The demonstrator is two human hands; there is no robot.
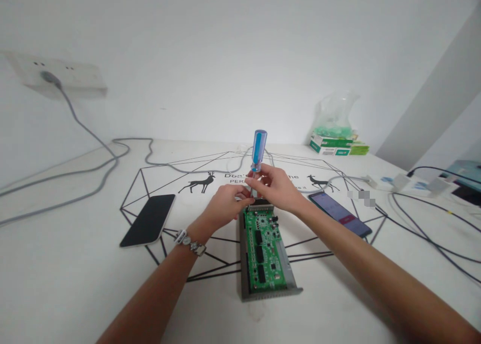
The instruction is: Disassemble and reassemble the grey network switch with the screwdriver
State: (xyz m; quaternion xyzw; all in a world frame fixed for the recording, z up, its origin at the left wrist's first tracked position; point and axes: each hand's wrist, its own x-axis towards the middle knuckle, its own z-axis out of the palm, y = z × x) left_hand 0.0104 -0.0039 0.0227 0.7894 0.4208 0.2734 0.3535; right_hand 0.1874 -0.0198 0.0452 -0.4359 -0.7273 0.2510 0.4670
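Note:
A screwdriver (259, 148) with a clear blue handle stands nearly upright over the far end of a green circuit board (268, 254). The board sits in a dark grey metal casing (245, 284) on the table. My right hand (276, 186) pinches the screwdriver's shaft just below the handle. At the far left corner of the board, my left hand (227, 204) has its thumb and fingers closed together near the lower shaft. Whether those fingers hold the shaft or something small is hidden. The screwdriver's tip is hard to make out by the fingers.
A black phone (149, 221) lies to the left, and another phone (340, 214) with a lit screen to the right. Green-and-white boxes (330, 144) under a plastic bag (335, 114) stand at the back right. Cables and white power adapters (409, 185) spread across the right side.

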